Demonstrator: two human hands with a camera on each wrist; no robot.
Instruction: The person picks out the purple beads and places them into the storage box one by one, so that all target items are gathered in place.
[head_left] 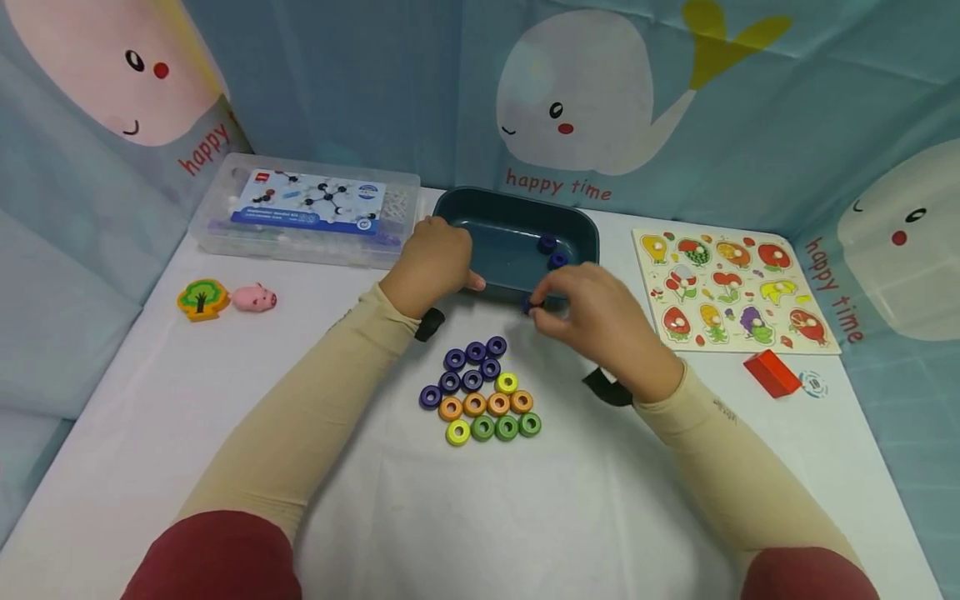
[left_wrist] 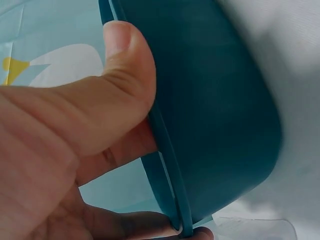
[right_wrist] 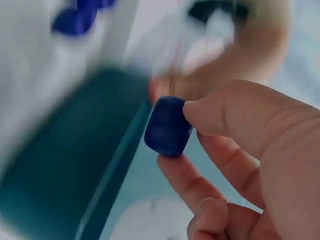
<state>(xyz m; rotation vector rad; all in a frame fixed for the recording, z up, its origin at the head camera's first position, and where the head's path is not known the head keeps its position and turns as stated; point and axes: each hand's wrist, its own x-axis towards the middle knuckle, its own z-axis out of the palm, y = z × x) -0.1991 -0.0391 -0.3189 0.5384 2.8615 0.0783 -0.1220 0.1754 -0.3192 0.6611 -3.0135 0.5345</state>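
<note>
My left hand [head_left: 435, 258] grips the near left rim of a dark teal plastic basin [head_left: 495, 250]; in the left wrist view the thumb [left_wrist: 127, 65] lies on the rim. At the basin's near right edge, my right hand [head_left: 596, 308] pinches a dark blue bead [right_wrist: 169, 126] between thumb and fingertips. Two more dark blue beads [head_left: 547, 244] lie inside the basin at the right. On the white cloth in front are several dark blue beads [head_left: 465, 383], with orange beads [head_left: 475, 412], green beads [head_left: 507, 437] and two yellow beads [head_left: 513, 388].
A clear plastic case [head_left: 300, 242] with a molecule-model label stands left of the basin. Near it lie a tree piece [head_left: 201, 300] and a pink pig figure [head_left: 255, 297]. To the right are a fruit puzzle board [head_left: 720, 292], a red block [head_left: 772, 373] and a round sticker [head_left: 813, 384].
</note>
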